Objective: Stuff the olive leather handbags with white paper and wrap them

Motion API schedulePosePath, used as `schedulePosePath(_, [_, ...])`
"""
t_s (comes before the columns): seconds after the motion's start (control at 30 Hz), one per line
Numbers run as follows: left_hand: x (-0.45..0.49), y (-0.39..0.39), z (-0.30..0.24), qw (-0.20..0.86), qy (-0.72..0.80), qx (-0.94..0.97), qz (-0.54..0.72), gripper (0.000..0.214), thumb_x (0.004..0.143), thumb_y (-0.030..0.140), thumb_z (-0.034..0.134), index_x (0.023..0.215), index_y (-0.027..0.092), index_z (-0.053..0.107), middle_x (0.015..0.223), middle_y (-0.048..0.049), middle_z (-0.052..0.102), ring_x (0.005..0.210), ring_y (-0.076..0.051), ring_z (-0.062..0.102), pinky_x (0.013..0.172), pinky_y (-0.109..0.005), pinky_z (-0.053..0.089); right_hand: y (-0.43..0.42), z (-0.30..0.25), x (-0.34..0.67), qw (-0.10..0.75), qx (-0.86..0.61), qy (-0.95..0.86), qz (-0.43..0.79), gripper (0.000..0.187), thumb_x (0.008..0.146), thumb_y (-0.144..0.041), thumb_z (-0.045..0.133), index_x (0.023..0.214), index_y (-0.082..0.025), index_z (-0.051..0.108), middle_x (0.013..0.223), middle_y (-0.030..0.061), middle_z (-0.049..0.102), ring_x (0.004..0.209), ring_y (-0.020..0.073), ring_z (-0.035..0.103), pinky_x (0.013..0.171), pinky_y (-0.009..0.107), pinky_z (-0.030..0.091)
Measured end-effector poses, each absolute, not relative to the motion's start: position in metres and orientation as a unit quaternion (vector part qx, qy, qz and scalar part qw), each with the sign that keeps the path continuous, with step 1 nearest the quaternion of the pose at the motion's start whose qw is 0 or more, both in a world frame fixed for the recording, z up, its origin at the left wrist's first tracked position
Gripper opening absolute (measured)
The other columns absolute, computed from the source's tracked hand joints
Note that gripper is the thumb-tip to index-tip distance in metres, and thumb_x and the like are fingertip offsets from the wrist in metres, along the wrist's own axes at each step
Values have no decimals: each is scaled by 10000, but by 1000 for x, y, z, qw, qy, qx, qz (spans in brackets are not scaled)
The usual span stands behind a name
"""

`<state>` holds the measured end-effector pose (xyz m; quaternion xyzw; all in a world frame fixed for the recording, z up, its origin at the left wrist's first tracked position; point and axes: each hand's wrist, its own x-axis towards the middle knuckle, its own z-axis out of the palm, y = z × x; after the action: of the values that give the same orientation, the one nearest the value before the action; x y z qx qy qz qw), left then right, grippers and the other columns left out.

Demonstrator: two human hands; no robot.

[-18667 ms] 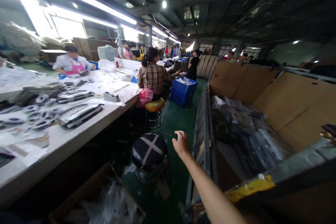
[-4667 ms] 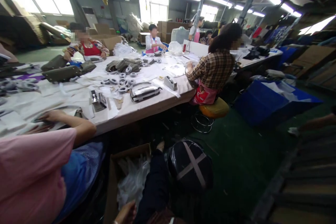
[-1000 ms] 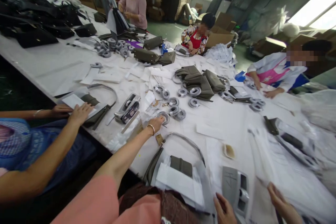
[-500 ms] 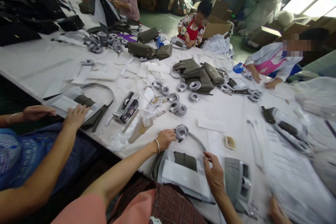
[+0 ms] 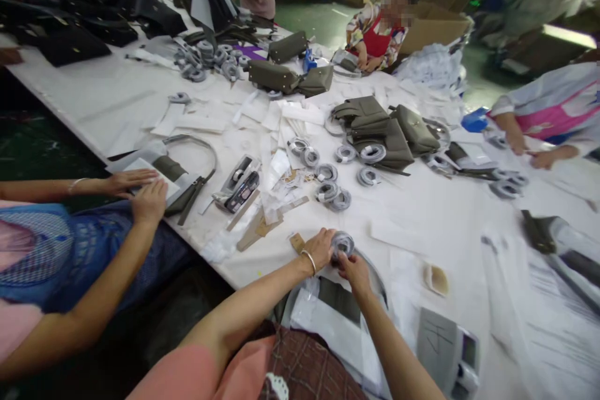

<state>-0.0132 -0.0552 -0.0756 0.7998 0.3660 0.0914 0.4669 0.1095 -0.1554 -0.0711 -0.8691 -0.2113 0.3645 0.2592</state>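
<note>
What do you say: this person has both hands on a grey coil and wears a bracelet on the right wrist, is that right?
Not quite: the bracelet is on the left wrist, as the head view shows. The rest stands: the left hand and the right hand are both on the grey coil.

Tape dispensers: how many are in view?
2. The black-sided dispenser is left of and beyond the left hand; the grey dispenser with dark writing is to the right of the right hand. Others may be hidden.
</note>
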Motion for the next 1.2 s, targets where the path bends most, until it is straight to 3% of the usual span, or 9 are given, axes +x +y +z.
schedulePosePath(0.17, [-30, -73, -76, 497, 387, 774, 57, 301, 815, 153, 583, 1114, 182, 566, 938, -34, 649, 856, -187, 626, 785, -283, 484, -161, -72, 117, 208, -882, -196, 376, 423, 759, -541, 527, 965, -180, 606, 867, 102, 714, 765, 257, 696, 687, 349, 540])
schedulePosePath(0.37, [-83, -42, -76, 443, 479, 752, 92, 142, 865, 122, 499, 906, 195, 614, 908, -25, 654, 854, -162, 604, 796, -268, 445, -150, -49, 126, 82, -801, -546, 233, 322, 798, -230, 487, 1084, -183, 628, 1035, 106, 651, 985, 260, 600, 915, 369, 449])
schedulePosePath(0.47, [-98, -6, -77, 399, 524, 746, 97, 144, 874, 117, 485, 860, 180, 614, 876, -41, 641, 830, -174, 591, 782, -287, 435, -133, -51, 128, 22, -755, -619, 216, 333, 815, -144, 486, 1111, -194, 631, 1027, 96, 647, 1008, 260, 567, 917, 355, 431])
schedulePosePath(0.6, [-105, 25, -77, 355, 548, 753, 84, 141, 900, 139, 496, 871, 180, 628, 886, -46, 640, 836, -178, 593, 766, -286, 432, -115, -65, 130, 2, -753, -626, 203, 418, 848, -128, 501, 1260, -171, 553, 1101, 109, 621, 1013, 252, 562, 900, 336, 434])
schedulePosePath(0.8, [-75, 48, -80, 329, 516, 791, 25, 165, 958, 210, 478, 990, 208, 640, 1030, -64, 629, 941, -185, 607, 806, -285, 455, -108, -70, 132, -22, -748, -625, 220, 262, 861, -154, 540, 1105, -184, 631, 1084, 108, 599, 1018, 258, 549, 874, 324, 440])
schedulePosePath(0.97, [-28, 84, -93, 327, 488, 808, -37, 222, 863, 145, 617, 1082, 175, 612, 1176, -118, 583, 1098, -245, 577, 883, -337, 470, -111, -71, 131, -30, -751, -629, 201, 235, 853, -144, 554, 1069, -187, 636, 1047, 106, 612, 999, 264, 541, 898, 348, 427])
schedulePosePath(1.07, [-13, 101, -99, 327, 493, 804, -67, 331, 816, 127, 657, 1136, 153, 575, 1203, -145, 562, 1100, -275, 584, 865, -364, 485, -113, -74, 131, -32, -749, -633, 194, 223, 858, -144, 551, 1062, -181, 631, 1050, 107, 610, 993, 264, 531, 897, 354, 423])
schedulePosePath(1.2, [-14, 108, -103, 333, 492, 800, -82, 272, 820, 144, 643, 1082, 148, 572, 1151, -128, 580, 1032, -261, 611, 833, -355, 490, -116, -77, 129, -24, -754, -627, 191, 235, 868, -143, 543, 1089, -179, 616, 1072, 104, 608, 998, 259, 520, 901, 357, 420])
